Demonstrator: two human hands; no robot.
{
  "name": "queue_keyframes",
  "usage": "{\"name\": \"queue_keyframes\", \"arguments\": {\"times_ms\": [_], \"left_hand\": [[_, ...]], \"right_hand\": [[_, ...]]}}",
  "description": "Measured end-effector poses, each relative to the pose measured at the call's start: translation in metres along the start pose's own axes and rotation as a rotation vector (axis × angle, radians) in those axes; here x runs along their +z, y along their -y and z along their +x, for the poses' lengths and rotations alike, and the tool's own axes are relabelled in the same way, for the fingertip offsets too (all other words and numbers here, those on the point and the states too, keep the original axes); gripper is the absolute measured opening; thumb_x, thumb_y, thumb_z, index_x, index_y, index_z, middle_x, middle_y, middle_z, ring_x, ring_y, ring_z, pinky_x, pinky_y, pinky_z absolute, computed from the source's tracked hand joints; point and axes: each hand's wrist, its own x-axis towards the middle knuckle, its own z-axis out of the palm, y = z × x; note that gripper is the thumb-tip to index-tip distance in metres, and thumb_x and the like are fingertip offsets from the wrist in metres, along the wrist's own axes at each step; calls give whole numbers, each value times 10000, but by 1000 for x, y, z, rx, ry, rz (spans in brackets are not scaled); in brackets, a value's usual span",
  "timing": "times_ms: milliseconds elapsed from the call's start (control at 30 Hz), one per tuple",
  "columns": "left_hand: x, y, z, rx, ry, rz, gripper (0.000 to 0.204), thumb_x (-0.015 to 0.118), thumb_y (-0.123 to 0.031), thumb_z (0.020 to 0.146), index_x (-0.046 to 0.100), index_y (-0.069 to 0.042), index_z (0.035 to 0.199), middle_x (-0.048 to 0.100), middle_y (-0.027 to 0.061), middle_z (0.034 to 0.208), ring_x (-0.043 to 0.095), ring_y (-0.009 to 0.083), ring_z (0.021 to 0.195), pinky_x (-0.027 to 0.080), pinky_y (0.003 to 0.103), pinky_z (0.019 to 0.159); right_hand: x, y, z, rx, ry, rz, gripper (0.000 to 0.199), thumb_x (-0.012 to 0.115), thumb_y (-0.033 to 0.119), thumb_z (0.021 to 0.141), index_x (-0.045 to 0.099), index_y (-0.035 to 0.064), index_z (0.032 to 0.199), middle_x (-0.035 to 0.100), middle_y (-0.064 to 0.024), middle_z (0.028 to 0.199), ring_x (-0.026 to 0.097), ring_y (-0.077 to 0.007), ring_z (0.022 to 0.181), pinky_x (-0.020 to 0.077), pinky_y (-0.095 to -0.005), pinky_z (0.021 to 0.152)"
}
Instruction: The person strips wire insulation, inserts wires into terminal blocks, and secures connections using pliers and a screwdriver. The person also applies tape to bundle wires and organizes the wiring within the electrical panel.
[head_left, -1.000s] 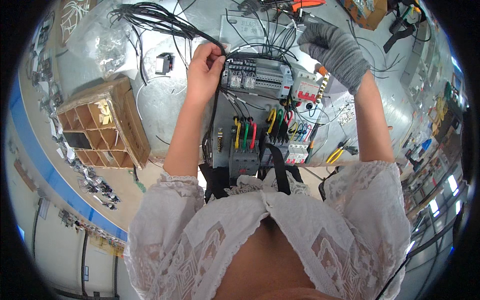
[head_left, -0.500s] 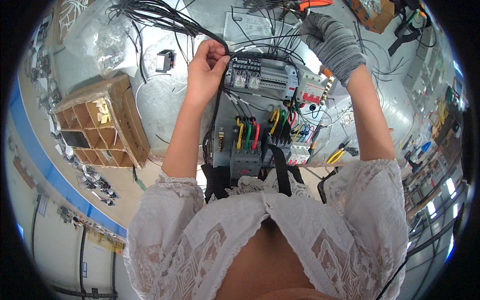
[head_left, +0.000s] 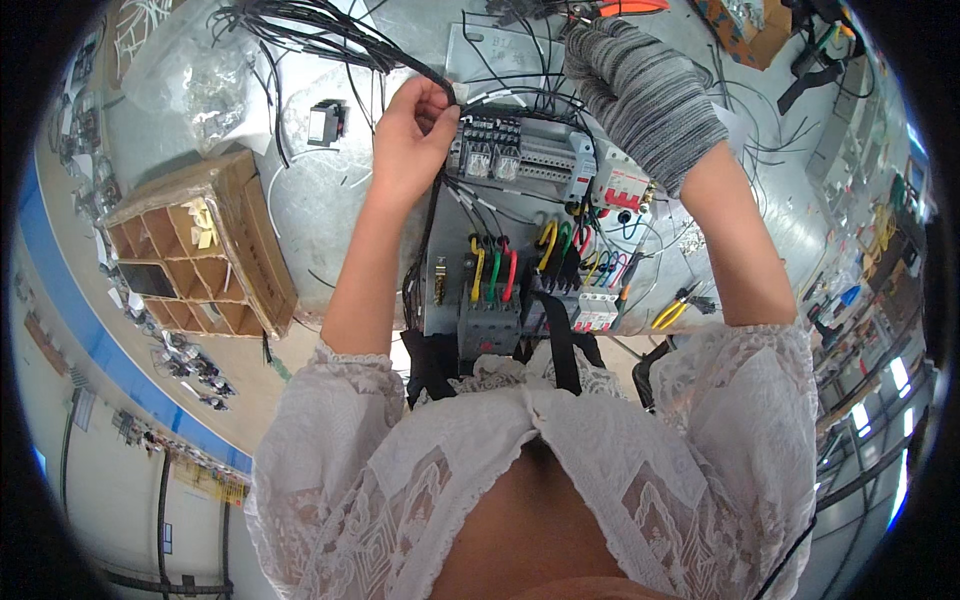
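Observation:
My bare left hand point(head_left: 412, 135) is closed around a black wire bundle point(head_left: 428, 72) at the upper left corner of an electrical panel. Loose wire ends fan out from the bundle toward the far left. My right hand point(head_left: 645, 95), in a grey knitted glove, is over the panel's far right side, its fingers curled. The glove hides what they hold; thin black wires run close to its fingertips. Between my arms the panel carries clear-cased relays point(head_left: 493, 160), a terminal block point(head_left: 545, 160), a breaker with red levers point(head_left: 622, 188), and yellow, green and red cables point(head_left: 494, 270).
A cardboard box with compartments point(head_left: 205, 255) stands on the left of the metal table. Nearby lies a small black-and-white component point(head_left: 326, 124). Yellow-handled pliers point(head_left: 672, 312) lie at the right, an orange-handled tool point(head_left: 632, 8) at the far edge, beside an open carton point(head_left: 748, 30).
My gloved right hand has shifted to the left and looks larger. My left hand keeps its grip on the wire bundle in almost the same place.

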Motion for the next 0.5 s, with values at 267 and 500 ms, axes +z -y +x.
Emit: {"name": "queue_keyframes", "arguments": {"times_ms": [267,500], "left_hand": [[4,4,2,26,-83,77,268,636,5,804,562,-1,1062,545,1,837,523,75,740,454,209,702],[2,6,4,35,-65,67,267,633,20,805,564,-1,1062,537,8,844,519,76,740,454,205,705]], "right_hand": [[-33,0,17,136,254,52,72,600,67,719,601,40,786,582,-125,678,583,-324,660,458,-395,578],[-25,-13,22,117,219,135,43,604,40,717,598,37,760,574,-131,662,572,-313,626,448,-367,549]]}}
